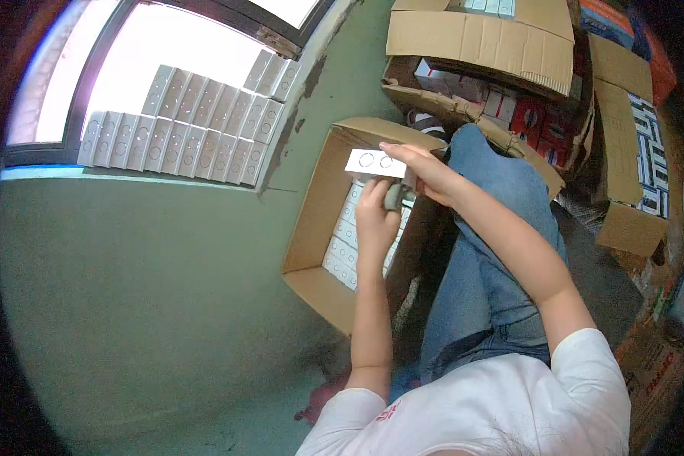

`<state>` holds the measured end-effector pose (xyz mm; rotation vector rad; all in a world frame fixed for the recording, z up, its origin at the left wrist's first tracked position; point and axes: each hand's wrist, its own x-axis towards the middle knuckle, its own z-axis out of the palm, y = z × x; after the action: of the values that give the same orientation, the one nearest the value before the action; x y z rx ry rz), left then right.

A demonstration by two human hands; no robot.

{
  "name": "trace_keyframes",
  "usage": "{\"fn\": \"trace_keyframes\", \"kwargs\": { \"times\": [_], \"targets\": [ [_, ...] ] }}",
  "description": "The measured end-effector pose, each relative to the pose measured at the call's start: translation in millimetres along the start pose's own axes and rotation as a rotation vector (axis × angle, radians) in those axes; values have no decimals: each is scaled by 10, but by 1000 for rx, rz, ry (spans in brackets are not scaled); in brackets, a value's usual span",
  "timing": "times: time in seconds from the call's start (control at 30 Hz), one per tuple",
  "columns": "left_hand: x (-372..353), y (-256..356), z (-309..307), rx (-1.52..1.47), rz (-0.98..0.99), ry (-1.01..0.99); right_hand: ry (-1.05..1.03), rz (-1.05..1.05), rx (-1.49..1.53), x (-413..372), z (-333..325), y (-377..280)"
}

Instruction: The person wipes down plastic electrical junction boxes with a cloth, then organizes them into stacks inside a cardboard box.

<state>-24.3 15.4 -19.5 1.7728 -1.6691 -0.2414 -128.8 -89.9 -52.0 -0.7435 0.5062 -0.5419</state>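
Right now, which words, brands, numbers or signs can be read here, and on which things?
None can be read with certainty.
White box in the right hand: circles, no readable text.
White shirt: red print, too small.
Brown cardboard, far right: red lettering, blurred.
Red boxes: printed marks, blurred.
Boxes in the rightmost carton: markings too small.

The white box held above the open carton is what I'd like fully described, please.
The white box looks block-shaped, perhaps plastic, with two dark circle outlines side by side on one face. The right hand holds one end; the left hand is close by, contact unclear. It is above the open carton.
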Motion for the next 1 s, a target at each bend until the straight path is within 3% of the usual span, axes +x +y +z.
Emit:
{"fn": "trace_keyframes", "kwargs": {
  "times": [0.07, 0.1, 0.23, 0.37, 0.57, 0.67, 0.7, 0.8, 0.93, 0.97, 1.0],
  "targets": [
    [36, -9, -63, -126, 1, 42, -65, 61, 53, 71, -16, 38],
    [41, -57, -37, -112, 59, 107, 19, 69, -14, -67, 100, -87],
    [-12, -22, 53, 116, 36, -16, 37, -41, -274, 60, 56, -15],
    [29, 29, 12, -40, -32, -123, 130, -31, -82, 115, -6, 117],
    [58, -111, -227, 62, 177, -154, 31, 31, 133, 87, 56, 93],
    [78, -163, -446, -171, 43, -296, 43, 73, 57, 99, 63, 91],
    [35, -316, -475, -226, 56, -264, 41, 46, 46, 53, 88, 23],
    [10, -217, -553, -475, -298, -117, -35, 69, -163, -5, 23, -198],
    [37, -161, -314, -299, -138, -21, -33, 30, -306, -51, 142, -59],
    [33, -92, -260, -287, -202, -45, -87, 74, -259, -92, 156, -69],
    [57, 26, -222, -284, -121, 3, -87, 110, -239, -79, 132, -80]
  ]
}}
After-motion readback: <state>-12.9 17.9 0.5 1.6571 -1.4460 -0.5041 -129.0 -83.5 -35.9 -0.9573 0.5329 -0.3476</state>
